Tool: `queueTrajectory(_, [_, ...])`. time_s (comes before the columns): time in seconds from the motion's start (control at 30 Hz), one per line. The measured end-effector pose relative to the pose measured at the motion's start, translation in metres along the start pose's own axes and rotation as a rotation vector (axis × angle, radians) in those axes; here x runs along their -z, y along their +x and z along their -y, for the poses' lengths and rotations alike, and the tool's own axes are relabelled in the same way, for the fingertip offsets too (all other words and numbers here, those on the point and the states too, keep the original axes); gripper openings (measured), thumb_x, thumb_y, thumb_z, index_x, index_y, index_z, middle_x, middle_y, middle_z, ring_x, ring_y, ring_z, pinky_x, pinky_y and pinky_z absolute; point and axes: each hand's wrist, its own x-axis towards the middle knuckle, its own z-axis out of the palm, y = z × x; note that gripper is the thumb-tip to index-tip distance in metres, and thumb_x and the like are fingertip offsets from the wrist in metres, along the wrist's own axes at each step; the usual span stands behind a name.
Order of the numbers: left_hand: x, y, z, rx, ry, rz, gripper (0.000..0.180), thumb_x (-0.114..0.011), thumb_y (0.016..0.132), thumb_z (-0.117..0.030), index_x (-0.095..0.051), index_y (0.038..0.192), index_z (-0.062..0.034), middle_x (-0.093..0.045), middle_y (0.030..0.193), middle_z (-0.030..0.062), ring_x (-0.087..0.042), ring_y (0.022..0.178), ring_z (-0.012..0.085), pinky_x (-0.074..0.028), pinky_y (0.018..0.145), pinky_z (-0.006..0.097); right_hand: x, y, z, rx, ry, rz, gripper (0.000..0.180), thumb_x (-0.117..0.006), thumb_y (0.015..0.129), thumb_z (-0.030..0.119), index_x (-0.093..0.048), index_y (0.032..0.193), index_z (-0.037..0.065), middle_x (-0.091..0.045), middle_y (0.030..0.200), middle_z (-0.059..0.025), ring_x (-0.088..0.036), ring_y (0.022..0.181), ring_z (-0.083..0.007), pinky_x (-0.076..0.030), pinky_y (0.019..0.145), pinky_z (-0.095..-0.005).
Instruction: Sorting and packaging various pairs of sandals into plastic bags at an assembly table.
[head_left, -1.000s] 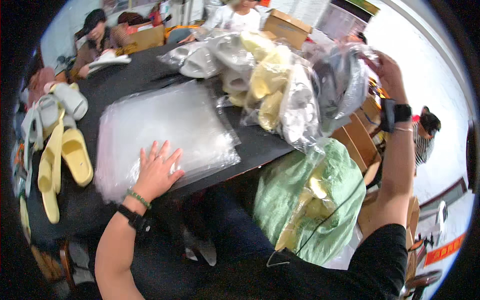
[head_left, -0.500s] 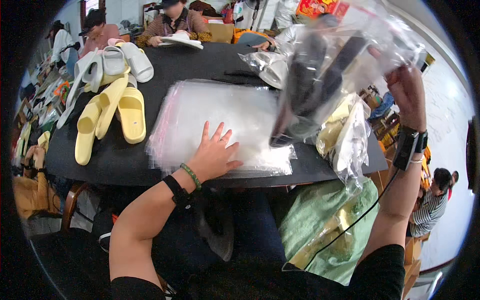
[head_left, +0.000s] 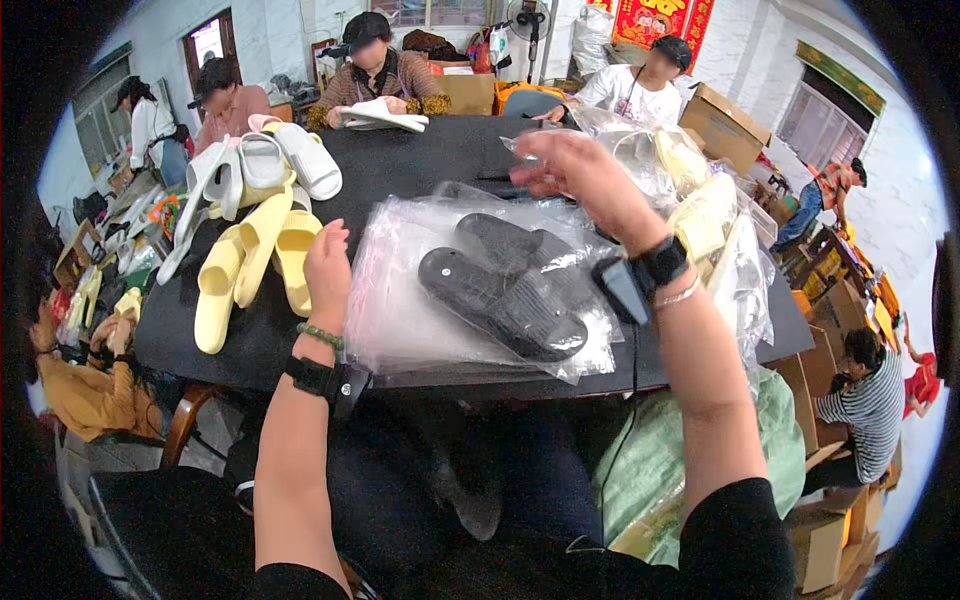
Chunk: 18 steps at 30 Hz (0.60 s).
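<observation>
Black bagged slippers [head_left: 515, 315] lie on top of the stack of clear bags [head_left: 385, 300], over its middle and right part, both toes and soles showing through the plastic. The left hand [head_left: 328, 268] is at the left edge of the stack, its fingers close together and pointing away from the wearer; whether they pinch the edge of a bag, I cannot tell. A green bracelet [head_left: 321, 336] circles that wrist, near the stack's left side. The right hand [head_left: 590, 180] is raised at the stack's far right corner, apart from the black pair, fingers reaching leftward but too blurred to tell whether they are spread or pinching.

Left of the stack lie yellow slippers [head_left: 222, 290], one of them just beside the left hand, and farther off on that side are pale grey slippers [head_left: 310, 160]. Right of the stack is a heap of bagged slippers [head_left: 703, 215], cream and white. Below the stack's right side, past the edge of the black table [head_left: 390, 160], sits a green sack [head_left: 775, 430]. Beyond the stack, a co-worker holds a white slipper [head_left: 385, 117].
</observation>
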Motion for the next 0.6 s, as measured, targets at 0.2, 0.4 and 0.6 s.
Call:
queueTrajectory(0.2, [-0.021,-0.009,-0.009,-0.194,0.229,0.08,0.036,-0.054,0.098,-0.026,-0.058,0.122,0.0008,-0.065,0.112,0.0214,-0.061,0.105,0.0333,-0.047,0.092,0.039,0.039,-0.07,-0.074,-0.22,-0.818,-0.141,0.025,-0.062,0.091,0.02,-0.06,0.086,-0.004,-0.065,0.067,-0.009,-0.064,0.053,-0.014,-0.05,0.051,-0.0297])
queueTrajectory(0.4, [-0.055,0.003,0.003,-0.305,0.509,0.212,0.058,-0.057,0.093,-0.046,-0.052,0.13,-0.0015,-0.065,0.108,0.0225,-0.059,0.105,0.0411,-0.045,0.092,0.049,0.078,-0.111,-0.149,-0.433,-0.864,-0.27,0.055,-0.068,0.084,0.035,-0.048,0.108,-0.009,-0.066,0.078,-0.0288,-0.068,0.074,-0.0422,-0.054,0.07,-0.0485])
queueTrajectory(0.6, [-0.049,0.012,0.006,-0.132,0.664,0.325,0.062,-0.06,0.088,-0.053,-0.06,0.122,-0.0001,-0.066,0.109,0.0226,-0.061,0.102,0.0395,-0.047,0.091,0.046,0.075,-0.105,-0.173,-0.387,-0.788,-0.467,0.065,-0.066,0.086,0.032,-0.028,0.122,-0.008,-0.06,0.094,-0.0407,-0.06,0.092,-0.0534,-0.049,0.082,-0.0565])
